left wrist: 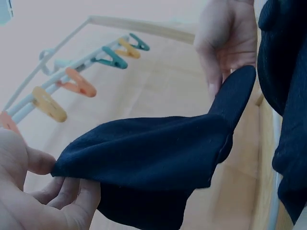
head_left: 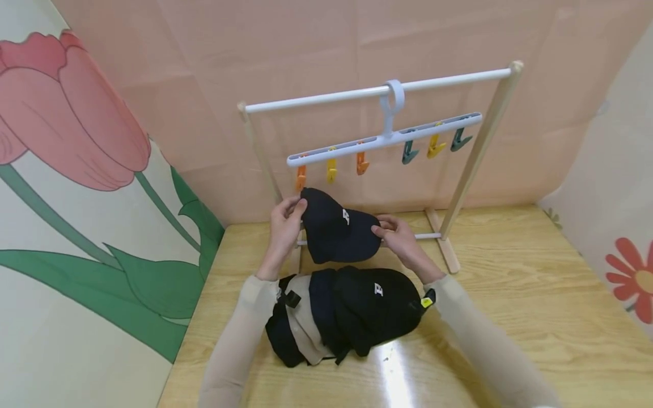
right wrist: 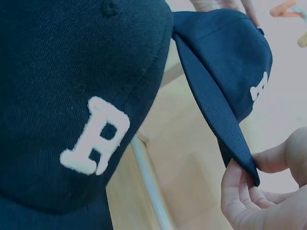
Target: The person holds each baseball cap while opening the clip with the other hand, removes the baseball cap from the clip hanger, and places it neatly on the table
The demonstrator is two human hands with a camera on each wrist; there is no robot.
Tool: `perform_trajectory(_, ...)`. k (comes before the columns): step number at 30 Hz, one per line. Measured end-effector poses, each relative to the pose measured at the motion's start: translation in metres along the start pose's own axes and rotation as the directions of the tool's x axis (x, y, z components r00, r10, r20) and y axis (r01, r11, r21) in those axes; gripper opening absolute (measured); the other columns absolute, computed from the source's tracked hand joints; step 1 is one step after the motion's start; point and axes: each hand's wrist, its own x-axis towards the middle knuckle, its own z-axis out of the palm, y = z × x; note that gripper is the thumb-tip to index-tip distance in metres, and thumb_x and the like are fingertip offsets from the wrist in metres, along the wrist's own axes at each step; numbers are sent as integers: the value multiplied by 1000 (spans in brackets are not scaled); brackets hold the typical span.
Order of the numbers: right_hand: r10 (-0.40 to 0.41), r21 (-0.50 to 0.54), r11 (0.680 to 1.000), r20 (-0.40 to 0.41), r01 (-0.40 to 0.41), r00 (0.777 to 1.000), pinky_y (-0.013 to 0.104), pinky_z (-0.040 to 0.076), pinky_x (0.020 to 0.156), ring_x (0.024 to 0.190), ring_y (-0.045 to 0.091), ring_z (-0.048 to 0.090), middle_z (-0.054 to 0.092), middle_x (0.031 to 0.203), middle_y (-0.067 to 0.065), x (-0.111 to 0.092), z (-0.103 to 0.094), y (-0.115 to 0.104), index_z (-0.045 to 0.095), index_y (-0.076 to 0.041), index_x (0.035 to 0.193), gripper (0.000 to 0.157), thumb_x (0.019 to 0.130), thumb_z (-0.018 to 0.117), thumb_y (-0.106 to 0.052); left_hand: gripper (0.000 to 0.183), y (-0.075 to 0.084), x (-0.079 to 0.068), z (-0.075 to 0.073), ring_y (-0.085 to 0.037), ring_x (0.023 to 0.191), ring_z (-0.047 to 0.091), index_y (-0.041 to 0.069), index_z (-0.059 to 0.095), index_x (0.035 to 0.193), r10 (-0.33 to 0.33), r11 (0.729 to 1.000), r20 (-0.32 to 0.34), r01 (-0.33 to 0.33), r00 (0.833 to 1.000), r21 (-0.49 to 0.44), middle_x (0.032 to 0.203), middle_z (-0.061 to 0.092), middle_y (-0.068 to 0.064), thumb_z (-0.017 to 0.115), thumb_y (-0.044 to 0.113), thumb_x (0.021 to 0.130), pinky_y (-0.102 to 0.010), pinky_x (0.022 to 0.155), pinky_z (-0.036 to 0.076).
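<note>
A dark navy baseball cap with a white letter on its front is held up between both hands, below the clip hanger. My left hand pinches the crown's edge between thumb and fingers, as the left wrist view shows. At the other end my right hand pinches the brim between thumb and fingers. Beneath the held cap lies a row of stacked caps, black, navy and beige, the black one also bearing a white letter. That letter cap fills the left of the right wrist view.
A wooden rack with a white top bar stands at the back. From it hangs a pale hanger with several orange, yellow and green clips. A yellow tag shows by the stack's right end. Walls with flower prints flank the wooden table.
</note>
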Motion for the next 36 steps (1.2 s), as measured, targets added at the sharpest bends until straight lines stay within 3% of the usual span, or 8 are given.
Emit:
perform_trajectory(5,-17,21,1000,1,17,1000,26,61,83,93,10,67,61,123,13,-8,-12,1,46,1,156,54,109,62,-18,36,2,-2,5,-14,91,71,-7,65,137,-11,999,55,13,998,-45,125,71,-23,60,16,110,-28,75,64)
perform_trajectory(13,-28,58,998,15,27,1000,24,60,85,93,8,67,59,119,11,-15,-24,5,44,2,158,56,109,62,-18,31,4,-7,12,-11,83,69,-9,66,131,-17,996,73,23,997,-92,104,71,-9,60,13,110,-26,70,63)
perform_trajectory(20,-26,66,998,34,24,999,27,60,89,96,7,66,58,122,10,-20,-32,4,41,2,159,57,110,61,-19,34,4,-9,15,-10,85,70,-9,64,135,-18,996,79,25,997,-91,107,70,-9,59,12,110,-27,72,63)
perform_trajectory(26,-21,85,996,42,18,999,23,59,88,98,5,64,57,121,6,-29,-39,1,39,3,160,58,110,60,-19,29,7,-13,19,-10,83,69,-9,66,129,-10,997,86,17,996,-75,99,69,-4,60,12,109,-28,71,63)
perform_trajectory(36,-20,148,989,90,7,996,23,58,90,104,6,63,58,117,-1,-41,-51,-1,36,5,161,61,110,61,-20,29,8,-21,23,-11,77,69,-10,67,128,3,996,83,5,997,-90,102,72,-12,64,10,107,-26,64,62)
